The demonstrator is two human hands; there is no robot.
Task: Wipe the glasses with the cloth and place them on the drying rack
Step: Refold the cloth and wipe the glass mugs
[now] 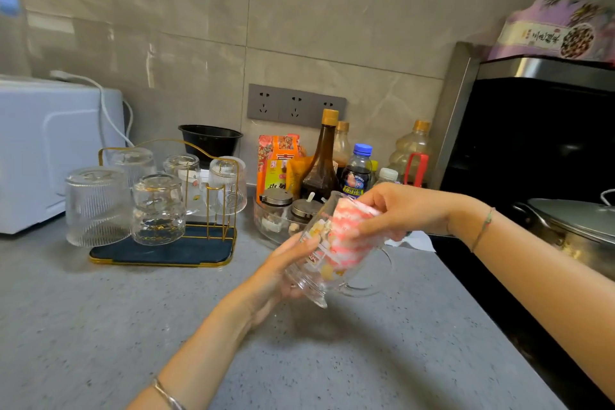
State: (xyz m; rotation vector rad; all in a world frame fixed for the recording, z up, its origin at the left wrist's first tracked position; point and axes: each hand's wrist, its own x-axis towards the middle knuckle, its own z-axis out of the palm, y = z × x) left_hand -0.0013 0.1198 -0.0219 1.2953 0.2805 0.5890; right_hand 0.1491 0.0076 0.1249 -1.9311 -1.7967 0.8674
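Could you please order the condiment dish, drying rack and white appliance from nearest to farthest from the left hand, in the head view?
1. The condiment dish, just behind the left hand.
2. The drying rack, farther left.
3. The white appliance, far left.

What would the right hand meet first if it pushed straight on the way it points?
Probably the inner base of the clear handled glass mug: the right hand holds the pink-and-white cloth inside it.

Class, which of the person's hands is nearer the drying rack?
Left. The left hand holds the glass just right of the rack; the right hand is farther right.
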